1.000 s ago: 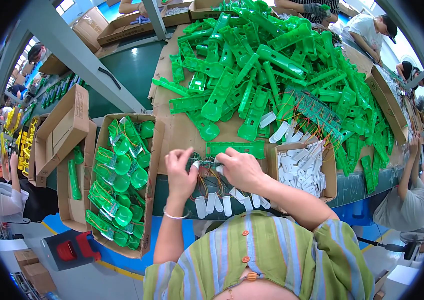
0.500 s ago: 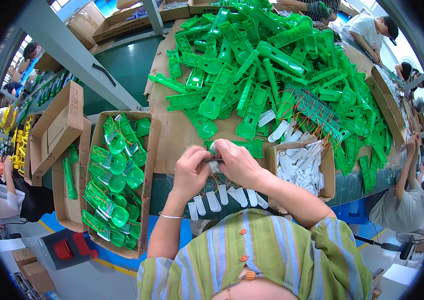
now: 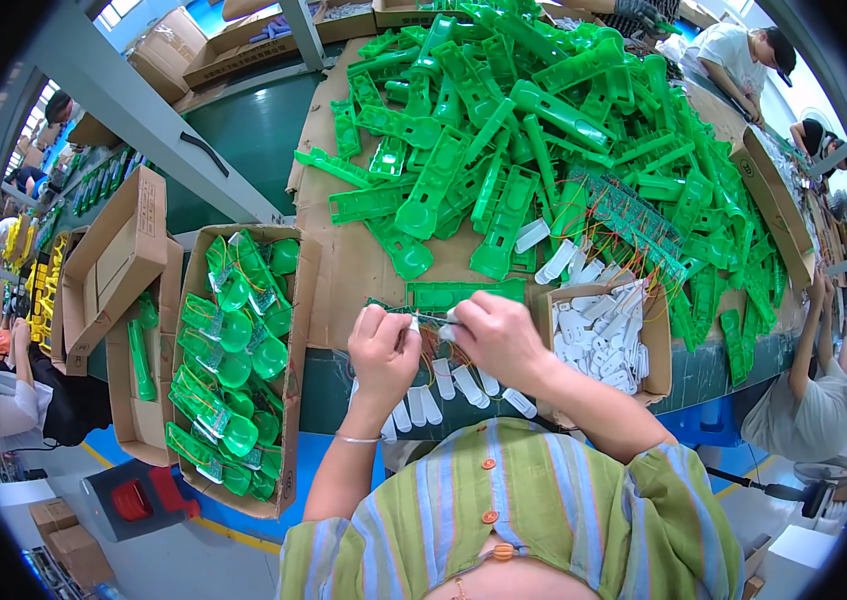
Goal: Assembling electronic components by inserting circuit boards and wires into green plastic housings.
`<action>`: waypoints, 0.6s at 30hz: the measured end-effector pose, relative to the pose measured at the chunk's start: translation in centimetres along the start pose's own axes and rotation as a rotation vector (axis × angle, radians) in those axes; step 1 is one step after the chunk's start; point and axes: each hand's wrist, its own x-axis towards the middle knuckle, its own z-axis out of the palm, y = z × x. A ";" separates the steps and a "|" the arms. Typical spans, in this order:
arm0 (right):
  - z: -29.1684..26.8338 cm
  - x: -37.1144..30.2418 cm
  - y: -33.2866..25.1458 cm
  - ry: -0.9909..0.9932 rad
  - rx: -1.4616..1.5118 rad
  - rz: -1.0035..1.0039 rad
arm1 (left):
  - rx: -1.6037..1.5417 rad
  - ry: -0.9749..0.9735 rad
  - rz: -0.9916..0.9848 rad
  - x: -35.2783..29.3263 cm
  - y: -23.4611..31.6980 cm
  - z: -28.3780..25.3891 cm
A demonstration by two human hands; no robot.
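Note:
My left hand (image 3: 384,352) and my right hand (image 3: 500,338) face each other over the near table edge, fingers pinched. A thin dark strip (image 3: 431,318) spans their fingertips; whether it is a wire or a board edge I cannot tell. White covering or material shows at both sets of fingertips. Below my hands, several white plastic pieces (image 3: 468,386) with thin coloured wires lie in a row at the edge. Just beyond lies a flat green plastic shell (image 3: 464,294). To the right, a carton (image 3: 658,376) holds many small white plastic parts (image 3: 599,335).
A large heap of green plastic shells (image 3: 544,120) covers the far table. Wired circuit boards (image 3: 634,220) rest on it. On the left, a carton (image 3: 289,400) holds green shells with boards, beside another carton (image 3: 116,265). Other people (image 3: 739,60) work around the tables.
My hands have drawn apart, the right one moving right, and the thin strip between them shows more clearly. The white pieces below have shifted and spread out.

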 end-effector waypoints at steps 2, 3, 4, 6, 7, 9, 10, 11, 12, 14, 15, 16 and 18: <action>0.4 -0.2 0.4 -0.011 -0.019 0.037 | 0.047 -0.024 -0.004 0.6 0.0 0.4; 0.4 -0.3 0.9 0.035 -0.011 0.023 | -0.012 -0.045 -0.010 1.0 0.3 0.1; 0.3 -0.4 1.3 0.077 0.006 0.007 | -0.063 -0.067 -0.022 1.5 1.0 -0.5; -0.3 -0.3 1.5 0.079 0.036 0.010 | -0.156 -0.103 -0.049 2.1 1.6 -1.2; -0.5 -0.1 1.4 0.102 0.061 -0.033 | -0.151 -0.183 0.019 2.1 1.3 -1.6; -0.4 -0.2 1.3 0.122 0.071 -0.120 | -0.125 -0.220 0.078 2.0 1.0 -1.7; -0.3 -0.3 1.3 0.123 0.068 -0.120 | -0.127 -0.219 0.080 2.0 1.1 -1.6; -0.3 -0.3 1.3 0.128 0.077 -0.123 | -0.076 -0.209 0.124 1.9 1.2 -1.6; -0.2 -0.4 1.3 0.132 0.087 -0.126 | -0.025 -0.199 0.167 1.9 1.3 -1.4; -0.1 -0.3 1.5 0.127 0.093 -0.134 | -0.011 -0.154 0.175 1.6 1.4 -1.0; 0.0 -0.3 1.5 0.121 0.100 -0.142 | 0.004 -0.135 0.147 1.4 1.4 -1.0; -0.3 -0.1 1.1 0.120 0.100 -0.145 | 0.021 -0.112 0.119 1.2 1.4 -1.1; -1.2 0.2 0.3 -0.107 0.443 0.181 | -0.009 -0.098 0.115 1.3 0.9 -1.4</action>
